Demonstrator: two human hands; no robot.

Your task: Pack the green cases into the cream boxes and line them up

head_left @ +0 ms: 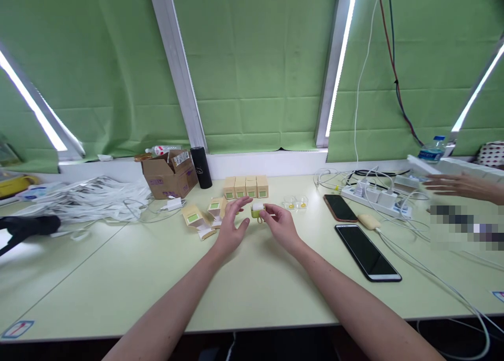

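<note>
My right hand (281, 225) pinches a small yellow-green case with a white top (258, 209) and a short loop hanging below it. Just left of the case, my left hand (231, 228) is open, thumb and fingers apart, with nothing visible in it. Beyond my left fingers lie two opened small cardboard boxes (192, 217) with green labels and flaps folded out. Several closed small boxes (246, 186) stand in a row behind my hands. A clear plastic tray (296, 203) with yellow spots lies to the right of the case.
Two phones (368, 251) and a power strip (374, 200) with tangled cables occupy the right side. Another person's hand (459, 186) reaches in there. On the left are a brown carton (167, 177), a black cylinder (201, 167) and a heap of white cables (90, 199).
</note>
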